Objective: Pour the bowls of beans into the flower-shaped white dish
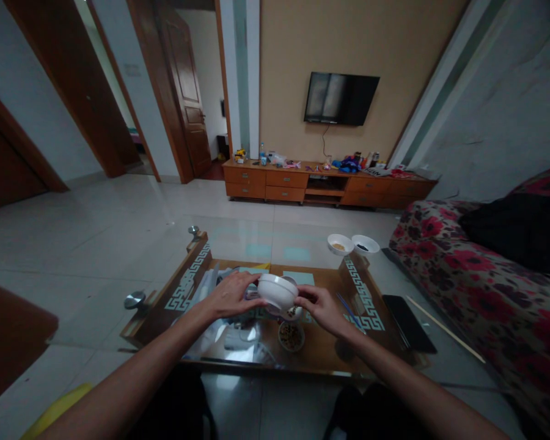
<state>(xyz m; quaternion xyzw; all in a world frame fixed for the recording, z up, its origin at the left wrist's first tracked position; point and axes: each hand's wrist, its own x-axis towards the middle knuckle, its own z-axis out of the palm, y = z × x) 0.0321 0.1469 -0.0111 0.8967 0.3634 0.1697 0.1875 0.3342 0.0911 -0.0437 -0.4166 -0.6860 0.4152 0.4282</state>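
Observation:
Both my hands grip a white ceramic bowl [277,292], tilted above a glass-topped coffee table [252,269]. My left hand [231,296] holds its left side, and my right hand [318,308] holds its lower right side. Part of another white dish [292,313] shows beneath it, partly hidden. Nearer me sits a small bowl of mixed food [291,336]. Two white bowls [352,244] with a little food in each stand at the table's far right corner. Blue chopsticks [348,310] lie right of my right hand.
A floral sofa [444,263] runs along the right, with a black tablet [407,324] and a long wooden stick [444,327] near its edge. Papers or plastic lie under the glass. A wooden TV cabinet [325,186] with clutter stands against the far wall.

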